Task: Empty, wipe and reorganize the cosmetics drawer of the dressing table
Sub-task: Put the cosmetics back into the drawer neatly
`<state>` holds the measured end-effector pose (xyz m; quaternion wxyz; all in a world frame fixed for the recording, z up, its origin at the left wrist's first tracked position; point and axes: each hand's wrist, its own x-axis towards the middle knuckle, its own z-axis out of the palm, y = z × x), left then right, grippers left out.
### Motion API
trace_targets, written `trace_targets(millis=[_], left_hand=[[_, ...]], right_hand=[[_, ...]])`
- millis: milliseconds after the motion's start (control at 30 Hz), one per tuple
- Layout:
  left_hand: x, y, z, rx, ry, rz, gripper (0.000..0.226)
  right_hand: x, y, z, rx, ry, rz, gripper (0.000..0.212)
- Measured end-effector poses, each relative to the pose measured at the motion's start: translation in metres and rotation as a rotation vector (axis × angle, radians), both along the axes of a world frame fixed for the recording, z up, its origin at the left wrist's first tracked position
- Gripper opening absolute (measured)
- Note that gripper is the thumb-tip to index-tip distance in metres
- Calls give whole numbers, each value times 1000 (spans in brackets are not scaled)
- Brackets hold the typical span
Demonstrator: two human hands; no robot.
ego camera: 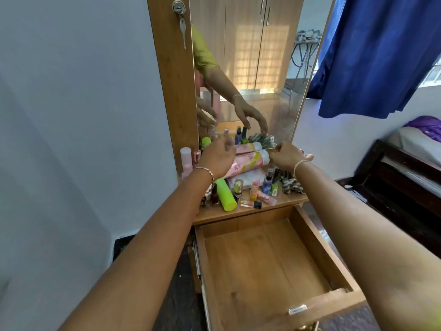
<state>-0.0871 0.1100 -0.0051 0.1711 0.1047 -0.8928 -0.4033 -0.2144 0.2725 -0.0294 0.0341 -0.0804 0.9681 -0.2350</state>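
The wooden drawer [262, 271] is pulled out below me and its inside is bare. Cosmetics lie piled on the dressing table shelf [238, 212]: a large pink tube [248, 164], a lime green bottle [225, 194], a dark nail polish bottle [214, 194], small lip balms, spray bottles and a striped scrunchie [291, 182]. My left hand [217, 158] hovers over the pink tube's lower end, fingers apart and blurred. My right hand [290, 155] is by the tube's white cap, fingers curled down, holding nothing that I can see.
A mirror [250, 68] stands behind the shelf and reflects both hands. A key hangs from a lock [182, 29] on the wooden frame. A blue curtain [381, 56] and a dark bed frame [405, 177] are at the right; a white wall at the left.
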Motion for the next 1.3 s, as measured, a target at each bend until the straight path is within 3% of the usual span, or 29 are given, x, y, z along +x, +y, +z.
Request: trace_targets(millis=[200,367,533,700,900,1167,1300], left_hand=[[-35,-13,-19,-499,-316,-205,42],[-49,-19,-28,-664,-368,-266,55],[-55,-20,-37,-673,-325,-238,54],[-50,-21,-39,-659,-301,-197,51],[-45,-15,-26,-642,-197,-123,56],[-31,-1,-2,-591,-91,-100,54],[-20,5,13,-526,4,-86,69]], right_hand=[[-37,-8,-15,-49,-141,156,34],[-51,-16,-23,-147,-221,183,51],[-51,-18,-25,-282,-272,186,51],[-49,-16,-22,-479,-292,52,44],[-35,-14,-4,-696,-203,-2,32],[-19,7,31,-691,-30,-65,48],[-4,27,48,-779,0,-80,44]])
